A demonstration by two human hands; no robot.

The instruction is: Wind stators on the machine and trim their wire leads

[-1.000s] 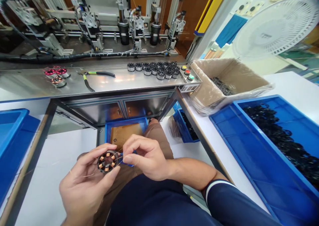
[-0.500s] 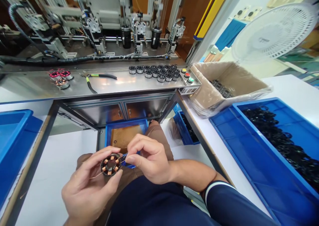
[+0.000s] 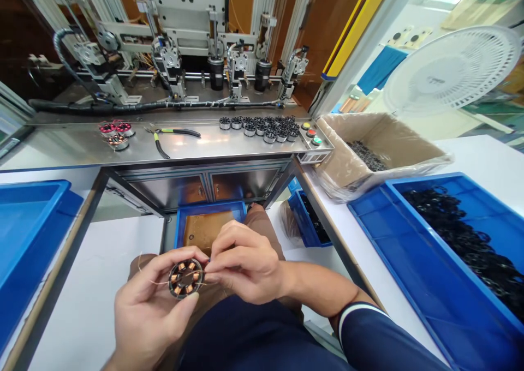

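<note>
Between the fingers and thumb of my left hand [image 3: 149, 303] is a round motor stator [image 3: 186, 279] with copper coils inside a dark ring, its open face turned up toward me. A thin loose wire [image 3: 158, 282] sticks out of its left side. My right hand [image 3: 245, 262] is closed at the stator's right edge, thumb and forefinger pinching fine copper wire that runs from the coils. The exact ends of the wire are hidden by the fingertips. Both hands are above the lap.
On the metal ledge lie cutting pliers [image 3: 178, 132], several black stators [image 3: 270, 128] and three coil-wound ones [image 3: 117, 133]. A machine stands behind. Blue bins flank me left [image 3: 61, 196] and right [image 3: 368, 213]; a plastic-lined box [image 3: 335, 180] and push buttons [image 3: 311, 133] are at right.
The view has tilted up slightly. The stator has turned a little in my left hand, and my right fingers have drawn in closer against its right edge.
</note>
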